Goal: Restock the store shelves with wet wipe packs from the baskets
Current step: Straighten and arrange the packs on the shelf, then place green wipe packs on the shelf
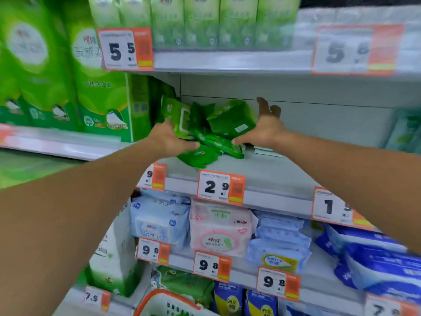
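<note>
A loose heap of green wet wipe packs [218, 128] lies on the grey middle shelf [262, 176], some leaning, some flat. My left hand [168, 137] presses against the heap's left side, thumb stretched toward the middle. My right hand [264, 128] is spread against the heap's right side, fingers straight and pointing up, thumb touching a flat pack. Both arms reach forward from the lower corners. The rim of a white and orange basket [166, 302] shows at the bottom.
Tall green tissue packs [91, 87] stand left of the heap. Price tags [221, 187] hang on the shelf edges. Blue, pink and white wipe packs [221, 229] fill the shelf below. The middle shelf to the right of my right hand is bare.
</note>
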Demonstrator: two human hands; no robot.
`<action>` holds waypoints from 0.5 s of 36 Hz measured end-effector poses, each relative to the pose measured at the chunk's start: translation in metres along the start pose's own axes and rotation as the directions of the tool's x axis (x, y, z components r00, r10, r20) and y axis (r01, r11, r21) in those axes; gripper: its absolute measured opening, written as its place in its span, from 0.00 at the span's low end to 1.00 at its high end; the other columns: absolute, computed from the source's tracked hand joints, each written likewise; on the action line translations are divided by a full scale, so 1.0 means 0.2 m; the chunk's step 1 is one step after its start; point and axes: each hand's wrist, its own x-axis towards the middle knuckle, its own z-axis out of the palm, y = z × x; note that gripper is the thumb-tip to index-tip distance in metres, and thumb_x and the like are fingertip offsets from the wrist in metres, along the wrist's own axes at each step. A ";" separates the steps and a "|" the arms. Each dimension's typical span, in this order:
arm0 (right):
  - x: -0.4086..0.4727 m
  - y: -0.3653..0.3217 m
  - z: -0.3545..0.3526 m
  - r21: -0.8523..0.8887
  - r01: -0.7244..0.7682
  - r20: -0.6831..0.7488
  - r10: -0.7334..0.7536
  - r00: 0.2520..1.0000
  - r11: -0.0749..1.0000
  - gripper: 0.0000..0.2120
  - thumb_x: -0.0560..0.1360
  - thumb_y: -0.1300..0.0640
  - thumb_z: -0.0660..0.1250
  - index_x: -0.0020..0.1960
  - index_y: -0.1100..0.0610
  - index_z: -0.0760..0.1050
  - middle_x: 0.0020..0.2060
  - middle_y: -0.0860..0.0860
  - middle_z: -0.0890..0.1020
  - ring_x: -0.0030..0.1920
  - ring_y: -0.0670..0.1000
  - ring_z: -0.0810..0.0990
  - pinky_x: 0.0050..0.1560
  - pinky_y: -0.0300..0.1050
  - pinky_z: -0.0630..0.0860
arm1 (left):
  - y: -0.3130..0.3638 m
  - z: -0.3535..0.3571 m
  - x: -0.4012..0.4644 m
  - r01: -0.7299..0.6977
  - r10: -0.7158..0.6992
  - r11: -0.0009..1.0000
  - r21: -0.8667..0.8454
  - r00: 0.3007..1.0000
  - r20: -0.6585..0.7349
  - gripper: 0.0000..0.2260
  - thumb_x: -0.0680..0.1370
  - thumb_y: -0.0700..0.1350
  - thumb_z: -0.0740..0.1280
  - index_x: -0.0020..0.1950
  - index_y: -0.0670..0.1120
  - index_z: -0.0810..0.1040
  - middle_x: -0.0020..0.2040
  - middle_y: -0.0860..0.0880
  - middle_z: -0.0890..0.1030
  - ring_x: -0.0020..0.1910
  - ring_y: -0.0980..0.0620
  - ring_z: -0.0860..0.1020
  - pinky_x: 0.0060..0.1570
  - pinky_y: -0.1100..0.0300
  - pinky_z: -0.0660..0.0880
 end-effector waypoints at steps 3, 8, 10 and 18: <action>0.20 -0.03 0.06 -0.174 0.052 -0.018 -0.056 0.998 0.983 0.65 0.62 0.51 0.84 0.80 0.40 0.38 0.80 0.53 0.41 0.79 0.65 0.50 0.72 0.63 0.65 | 0.05 0.04 0.12 0.020 -0.010 0.978 -0.206 0.999 0.049 0.49 0.67 0.61 0.78 0.80 0.46 0.57 0.78 0.44 0.63 0.75 0.42 0.65 0.72 0.53 0.65; 0.49 -0.06 0.11 -0.224 0.282 0.152 -0.252 0.956 0.933 0.62 0.55 0.57 0.86 0.80 0.49 0.53 0.74 0.56 0.66 0.72 0.61 0.68 0.63 0.48 0.73 | 0.15 0.14 0.30 -0.089 0.122 0.936 -0.341 0.990 0.076 0.47 0.69 0.50 0.80 0.81 0.51 0.55 0.77 0.47 0.65 0.73 0.46 0.68 0.65 0.61 0.65; 0.53 -0.05 0.13 -0.196 0.313 0.176 -0.281 0.943 0.929 0.56 0.55 0.58 0.85 0.77 0.51 0.60 0.68 0.56 0.74 0.66 0.58 0.74 0.55 0.41 0.73 | 0.18 0.18 0.35 -0.077 0.128 0.902 -0.425 0.988 0.092 0.48 0.70 0.51 0.79 0.81 0.50 0.53 0.76 0.46 0.66 0.70 0.46 0.71 0.64 0.62 0.67; 0.16 0.26 0.05 -0.156 0.659 -0.146 -0.677 0.721 0.735 0.22 0.65 0.58 0.76 0.58 0.58 0.77 0.54 0.55 0.80 0.55 0.60 0.79 0.53 0.52 0.76 | 0.25 0.28 0.37 0.274 -0.025 0.499 -0.822 0.953 0.303 0.30 0.80 0.64 0.59 0.75 0.48 0.65 0.70 0.40 0.72 0.64 0.39 0.76 0.53 0.49 0.80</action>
